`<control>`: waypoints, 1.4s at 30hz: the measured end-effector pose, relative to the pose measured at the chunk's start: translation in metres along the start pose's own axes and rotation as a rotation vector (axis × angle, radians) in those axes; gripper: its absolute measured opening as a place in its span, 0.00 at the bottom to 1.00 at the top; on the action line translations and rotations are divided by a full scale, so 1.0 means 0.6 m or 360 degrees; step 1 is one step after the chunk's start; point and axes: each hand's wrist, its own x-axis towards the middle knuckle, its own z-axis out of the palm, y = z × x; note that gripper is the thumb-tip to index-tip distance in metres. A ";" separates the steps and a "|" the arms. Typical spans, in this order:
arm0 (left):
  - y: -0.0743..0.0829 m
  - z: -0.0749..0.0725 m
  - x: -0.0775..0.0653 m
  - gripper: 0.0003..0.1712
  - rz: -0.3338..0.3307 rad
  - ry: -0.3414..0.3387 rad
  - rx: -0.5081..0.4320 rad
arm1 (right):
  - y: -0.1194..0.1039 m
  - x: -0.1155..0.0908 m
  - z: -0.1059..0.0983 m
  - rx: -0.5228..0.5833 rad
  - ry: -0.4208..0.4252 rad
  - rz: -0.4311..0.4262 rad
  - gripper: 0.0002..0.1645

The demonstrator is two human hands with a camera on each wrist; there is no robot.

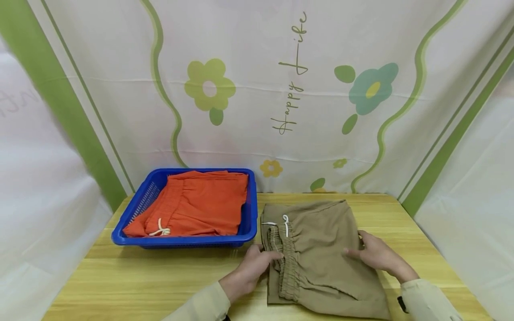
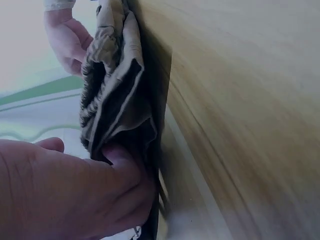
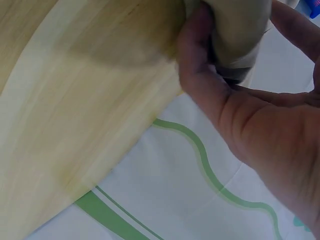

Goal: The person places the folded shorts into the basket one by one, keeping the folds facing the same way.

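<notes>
Folded khaki pants [image 1: 329, 249] lie on the wooden table, their gathered elastic waistband facing left and a white drawstring showing near the top left. My left hand [image 1: 254, 267] grips the waistband side, thumb on top and fingers tucked between or under the layers. In the left wrist view, the fingers of the left hand [image 2: 115, 185] go into the open folds of the pants [image 2: 120, 100]. At the opposite edge, my right hand [image 1: 377, 253] holds the folded side, thumb above. The right wrist view shows the right hand [image 3: 250, 115] curled round that khaki fold [image 3: 239, 35].
A blue plastic basket [image 1: 184, 241] stands at the back left of the table [image 1: 160, 281]. Folded orange pants [image 1: 205, 205] with a pale drawstring lie in it. Behind the table hangs a white curtain [image 1: 249, 133] with flower prints.
</notes>
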 end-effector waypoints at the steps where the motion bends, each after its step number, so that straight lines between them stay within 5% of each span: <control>1: -0.001 0.000 0.001 0.54 -0.0002 -0.0018 -0.0029 | 0.000 -0.001 0.000 0.0014 0.0002 -0.0002 0.55; 10: -0.001 0.006 0.013 0.52 -0.0077 -0.0161 -0.0161 | -0.001 -0.003 -0.004 0.0243 -0.0068 0.0022 0.52; 18: -0.003 0.003 0.010 0.62 -0.0121 -0.0136 0.0045 | 0.004 -0.003 -0.001 0.0401 -0.0152 0.0026 0.50; 23: -0.001 0.001 0.004 0.59 -0.0025 -0.0137 0.0203 | 0.005 -0.004 0.001 0.0432 -0.0174 0.0019 0.46; 30: 0.003 0.011 0.000 0.56 0.0069 -0.0156 0.0145 | 0.006 -0.003 0.002 0.0433 -0.0203 -0.0022 0.44; 36: -0.002 0.014 0.004 0.37 0.0115 -0.0189 0.0062 | 0.010 -0.002 0.001 0.0489 -0.0268 -0.0090 0.43; 42: -0.011 0.013 0.013 0.25 0.0033 -0.0260 -0.0085 | 0.012 -0.001 0.005 0.0494 -0.0305 -0.0134 0.40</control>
